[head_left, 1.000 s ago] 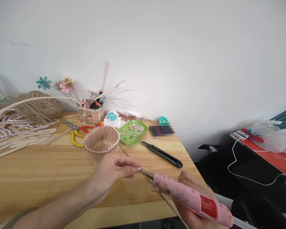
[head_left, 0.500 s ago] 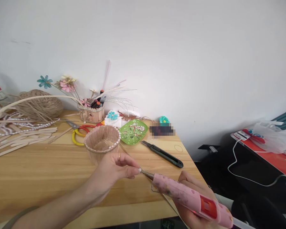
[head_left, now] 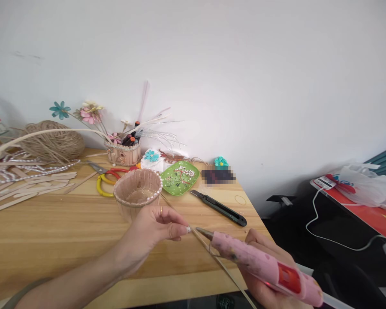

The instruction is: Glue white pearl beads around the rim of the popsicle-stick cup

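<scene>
Between the thumb and forefinger of my left hand (head_left: 161,225) is a small white bead (head_left: 188,229). My right hand (head_left: 263,266) is wrapped round a pink hot glue gun (head_left: 257,259), whose metal nozzle points left and sits just apart from the bead. Behind my left hand stands a round wooden-stick cup (head_left: 125,204), with white beads along part of its rim. Past it, a green dish (head_left: 172,189) holds small white beads and other little pieces. A thin stick (head_left: 225,270) lies slantwise on the table below the nozzle.
A black utility knife (head_left: 220,208) lies right of the dish. Scissors (head_left: 105,184) with red and yellow handles lie left of the cup. Further left are craft sticks (head_left: 28,193), bead strings (head_left: 6,174) and a twine ball (head_left: 51,141). The table (head_left: 83,240) ends at the right.
My right hand has drawn the glue gun slightly right, so its nozzle has come away from the bead. My left hand keeps its place and pinch.
</scene>
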The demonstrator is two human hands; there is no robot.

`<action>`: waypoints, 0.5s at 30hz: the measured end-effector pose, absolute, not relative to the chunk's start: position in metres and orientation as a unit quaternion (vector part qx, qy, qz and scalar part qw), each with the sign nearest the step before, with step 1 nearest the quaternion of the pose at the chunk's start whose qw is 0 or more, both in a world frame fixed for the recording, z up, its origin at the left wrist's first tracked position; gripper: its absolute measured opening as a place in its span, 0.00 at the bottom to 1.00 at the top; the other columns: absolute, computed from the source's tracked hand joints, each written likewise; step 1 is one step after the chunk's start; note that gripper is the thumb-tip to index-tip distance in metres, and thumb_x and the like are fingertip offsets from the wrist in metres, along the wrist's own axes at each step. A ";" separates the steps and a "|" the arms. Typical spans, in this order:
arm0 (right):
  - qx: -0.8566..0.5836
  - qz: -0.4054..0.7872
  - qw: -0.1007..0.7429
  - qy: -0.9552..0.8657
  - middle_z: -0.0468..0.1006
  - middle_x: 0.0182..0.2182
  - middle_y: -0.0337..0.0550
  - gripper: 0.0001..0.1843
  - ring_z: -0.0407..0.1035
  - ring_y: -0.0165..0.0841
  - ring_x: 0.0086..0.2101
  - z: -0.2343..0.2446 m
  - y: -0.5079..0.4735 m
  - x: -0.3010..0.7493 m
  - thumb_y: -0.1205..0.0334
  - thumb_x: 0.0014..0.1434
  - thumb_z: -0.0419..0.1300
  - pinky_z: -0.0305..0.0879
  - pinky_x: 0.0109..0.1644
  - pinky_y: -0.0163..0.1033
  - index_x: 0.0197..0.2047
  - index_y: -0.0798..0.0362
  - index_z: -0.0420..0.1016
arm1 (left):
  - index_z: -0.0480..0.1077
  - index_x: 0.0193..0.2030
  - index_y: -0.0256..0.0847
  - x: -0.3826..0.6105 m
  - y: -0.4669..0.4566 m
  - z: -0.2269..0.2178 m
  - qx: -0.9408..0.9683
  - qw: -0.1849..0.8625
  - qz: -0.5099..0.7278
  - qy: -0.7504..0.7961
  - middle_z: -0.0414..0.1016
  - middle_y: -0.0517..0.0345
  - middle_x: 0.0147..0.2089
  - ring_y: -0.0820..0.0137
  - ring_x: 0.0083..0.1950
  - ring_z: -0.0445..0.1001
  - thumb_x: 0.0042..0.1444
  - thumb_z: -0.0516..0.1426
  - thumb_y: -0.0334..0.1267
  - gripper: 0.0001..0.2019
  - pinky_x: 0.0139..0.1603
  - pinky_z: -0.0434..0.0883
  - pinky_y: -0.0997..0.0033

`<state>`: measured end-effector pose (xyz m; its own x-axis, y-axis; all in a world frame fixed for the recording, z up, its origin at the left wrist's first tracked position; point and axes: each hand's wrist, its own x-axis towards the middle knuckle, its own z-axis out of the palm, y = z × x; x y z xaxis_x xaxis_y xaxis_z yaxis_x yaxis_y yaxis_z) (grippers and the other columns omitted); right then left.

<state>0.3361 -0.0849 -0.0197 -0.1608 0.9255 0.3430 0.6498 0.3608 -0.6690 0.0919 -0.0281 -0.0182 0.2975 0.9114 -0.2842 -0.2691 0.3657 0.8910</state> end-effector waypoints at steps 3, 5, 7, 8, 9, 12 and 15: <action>-0.543 0.187 0.392 -0.719 0.80 0.27 0.40 0.12 0.74 0.40 0.25 -0.013 -0.073 0.353 0.56 0.61 0.57 0.69 0.23 0.42 0.45 0.37 0.79 | 0.78 0.20 0.39 0.090 -0.028 -0.017 0.390 0.705 0.416 0.421 0.77 0.61 0.21 0.75 0.25 0.69 0.31 0.72 0.37 0.09 0.30 0.70 0.75; -0.550 0.182 0.407 -0.706 0.82 0.33 0.41 0.16 0.73 0.39 0.25 -0.006 -0.059 0.366 0.54 0.62 0.56 0.66 0.19 0.41 0.52 0.38 0.77 | 0.78 0.20 0.40 0.087 -0.028 -0.016 0.404 0.699 0.413 0.422 0.77 0.60 0.21 0.75 0.25 0.69 0.31 0.71 0.37 0.09 0.30 0.69 0.75; -0.555 0.193 0.418 -0.693 0.82 0.43 0.44 0.21 0.71 0.35 0.22 0.000 -0.041 0.378 0.53 0.61 0.56 0.59 0.14 0.38 0.57 0.41 0.73 | 0.78 0.20 0.41 0.082 -0.029 -0.015 0.421 0.688 0.409 0.427 0.76 0.60 0.21 0.74 0.25 0.69 0.32 0.71 0.38 0.08 0.30 0.69 0.76; -0.555 0.212 0.415 -0.689 0.81 0.47 0.45 0.22 0.69 0.32 0.20 0.001 -0.031 0.382 0.53 0.61 0.57 0.55 0.13 0.35 0.59 0.43 0.72 | 0.79 0.21 0.41 0.078 -0.030 -0.015 0.430 0.681 0.408 0.431 0.76 0.61 0.21 0.74 0.26 0.69 0.33 0.71 0.38 0.08 0.30 0.68 0.76; -0.552 0.241 0.403 -0.689 0.79 0.51 0.47 0.23 0.66 0.29 0.19 0.001 -0.022 0.386 0.53 0.61 0.57 0.51 0.13 0.33 0.60 0.45 0.71 | 0.79 0.21 0.42 0.074 -0.031 -0.014 0.440 0.672 0.407 0.435 0.77 0.61 0.22 0.74 0.26 0.69 0.34 0.71 0.39 0.08 0.30 0.68 0.77; -0.540 0.308 0.346 -0.702 0.79 0.51 0.49 0.22 0.65 0.25 0.20 -0.008 0.006 0.395 0.53 0.61 0.57 0.51 0.15 0.29 0.56 0.49 0.74 | 0.80 0.21 0.45 0.060 -0.032 -0.014 0.482 0.631 0.399 0.459 0.79 0.60 0.24 0.73 0.28 0.71 0.35 0.71 0.42 0.08 0.31 0.68 0.77; -0.564 0.258 0.356 -0.699 0.83 0.37 0.44 0.18 0.70 0.30 0.24 -0.026 0.030 0.400 0.50 0.53 0.63 0.64 0.22 0.31 0.43 0.51 0.81 | 0.80 0.20 0.46 0.045 -0.032 -0.014 0.511 0.575 0.405 0.495 0.81 0.59 0.27 0.70 0.31 0.74 0.34 0.71 0.46 0.09 0.32 0.71 0.75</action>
